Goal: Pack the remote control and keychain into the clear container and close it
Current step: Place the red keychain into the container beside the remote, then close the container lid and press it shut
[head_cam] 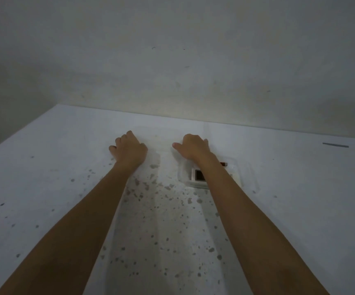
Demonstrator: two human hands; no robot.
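The clear container (245, 174) sits on the white table, partly under my right forearm. Inside it lies the white remote control (197, 175) with a dark screen. The red end of the keychain (224, 164) shows at the container's far side, and my arm hides the rest. Just left of the container, the clear lid (161, 145) is faintly visible on the table. My left hand (128, 149) curls over its left end. My right hand (193, 149) curls over its right end, thumb pointing left.
The white table (44, 188) is speckled with grey spots in its middle. It ends at a pale wall behind the hands. A short grey strip (335, 145) lies at the far right.
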